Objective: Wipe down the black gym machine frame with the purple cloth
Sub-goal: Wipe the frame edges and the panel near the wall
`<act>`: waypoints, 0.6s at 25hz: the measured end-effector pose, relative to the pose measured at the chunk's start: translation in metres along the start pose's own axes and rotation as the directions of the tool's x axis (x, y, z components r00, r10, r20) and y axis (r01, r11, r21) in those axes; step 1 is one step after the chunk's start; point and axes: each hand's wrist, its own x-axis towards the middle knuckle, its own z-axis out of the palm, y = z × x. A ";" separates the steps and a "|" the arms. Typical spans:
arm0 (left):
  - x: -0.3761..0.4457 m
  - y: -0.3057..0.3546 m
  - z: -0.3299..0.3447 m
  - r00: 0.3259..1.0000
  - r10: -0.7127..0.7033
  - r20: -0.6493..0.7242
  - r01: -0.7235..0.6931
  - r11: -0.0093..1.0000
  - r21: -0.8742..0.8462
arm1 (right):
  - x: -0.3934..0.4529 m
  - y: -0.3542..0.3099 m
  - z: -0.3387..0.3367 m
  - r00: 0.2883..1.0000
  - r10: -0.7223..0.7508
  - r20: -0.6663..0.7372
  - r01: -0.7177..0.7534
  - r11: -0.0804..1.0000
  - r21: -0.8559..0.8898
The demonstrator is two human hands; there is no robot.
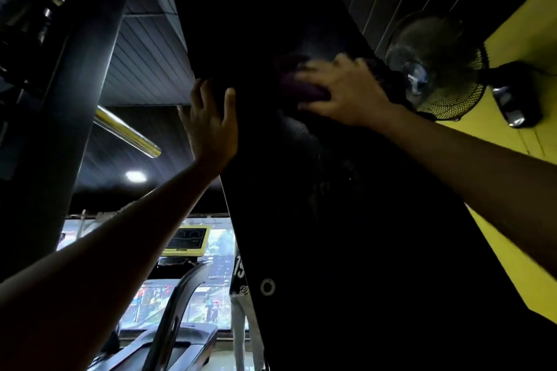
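Observation:
The black gym machine frame (pixel 331 205) rises as a broad dark panel through the middle of the view, seen from below. High on its face lies the purple cloth (pixel 297 89), bunched and dim, and my right hand (pixel 343 93) presses it flat against the panel with fingers spread over it. My left hand (pixel 211 126) rests on the panel's left edge, fingers apart, thumb on the front face, holding nothing. Part of the cloth is hidden under my right palm.
A black wall fan (pixel 437 66) is mounted on the yellow wall (pixel 518 39) just right of my right hand. A thick black post (pixel 60 117) and a chrome bar (pixel 126 132) stand at left. A treadmill (pixel 180 310) and bright windows lie below.

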 end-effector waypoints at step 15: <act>0.000 0.019 -0.008 0.962 0.086 0.257 -0.183 0.907 0.379 | -0.065 -0.016 0.006 0.996 0.088 -0.014 -0.089 0.958 -0.273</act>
